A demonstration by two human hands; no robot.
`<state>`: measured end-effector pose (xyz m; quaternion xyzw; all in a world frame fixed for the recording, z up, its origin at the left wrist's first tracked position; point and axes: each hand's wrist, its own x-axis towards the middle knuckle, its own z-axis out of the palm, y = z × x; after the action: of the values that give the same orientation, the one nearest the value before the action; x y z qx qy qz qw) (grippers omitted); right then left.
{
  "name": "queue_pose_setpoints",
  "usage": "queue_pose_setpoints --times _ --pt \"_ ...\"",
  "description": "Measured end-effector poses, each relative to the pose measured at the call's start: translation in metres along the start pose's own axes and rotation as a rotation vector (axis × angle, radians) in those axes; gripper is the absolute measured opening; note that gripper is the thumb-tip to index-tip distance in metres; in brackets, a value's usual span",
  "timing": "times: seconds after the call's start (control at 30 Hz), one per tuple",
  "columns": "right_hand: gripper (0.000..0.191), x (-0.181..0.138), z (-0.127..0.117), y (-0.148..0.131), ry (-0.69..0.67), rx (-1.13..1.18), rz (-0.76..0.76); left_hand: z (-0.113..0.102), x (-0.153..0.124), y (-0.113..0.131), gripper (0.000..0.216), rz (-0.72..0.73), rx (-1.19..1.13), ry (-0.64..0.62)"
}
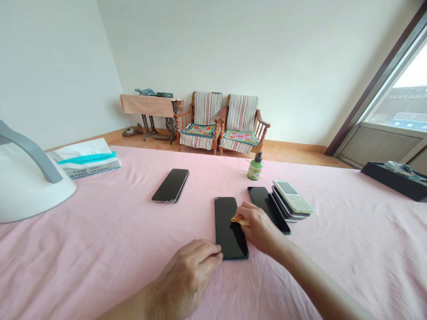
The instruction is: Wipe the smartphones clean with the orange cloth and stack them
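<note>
A black smartphone [227,222] lies face up on the pink tablecloth [116,240] in front of me. My left hand [187,275] rests at its near left corner, fingers curled against the edge. My right hand [258,226] is closed on a small yellowish cloth [237,219] pressed on the phone's screen at its right side.
Another black phone [171,185] lies further left. A fanned stack of phones [283,202] sits right of my right hand, a green bottle [255,167] behind it. A white lamp base [26,178], a plastic packet [86,159] and a black tray [395,180] stand around.
</note>
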<state>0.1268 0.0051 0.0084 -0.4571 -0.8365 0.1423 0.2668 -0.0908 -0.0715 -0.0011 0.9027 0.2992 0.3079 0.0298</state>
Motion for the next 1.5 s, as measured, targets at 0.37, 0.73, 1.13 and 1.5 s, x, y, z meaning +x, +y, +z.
queue_pose_setpoints --times 0.37,0.73,1.13,1.5 --pt "0.022 0.005 0.011 0.009 0.074 -0.008 0.041 0.001 -0.002 -0.001 0.033 -0.014 -0.009 0.013" --pt "0.024 0.011 0.012 0.012 0.082 -0.049 0.047 0.0 -0.001 0.001 0.032 -0.034 -0.021 0.047" --pt "0.023 0.029 0.021 0.018 0.109 -0.104 0.041 0.001 -0.001 0.0 0.04 -0.105 -0.028 0.041" --pt "0.024 -0.012 0.006 -0.013 -0.036 -0.069 0.083 -0.004 0.0 -0.001 0.034 -0.092 -0.068 0.045"
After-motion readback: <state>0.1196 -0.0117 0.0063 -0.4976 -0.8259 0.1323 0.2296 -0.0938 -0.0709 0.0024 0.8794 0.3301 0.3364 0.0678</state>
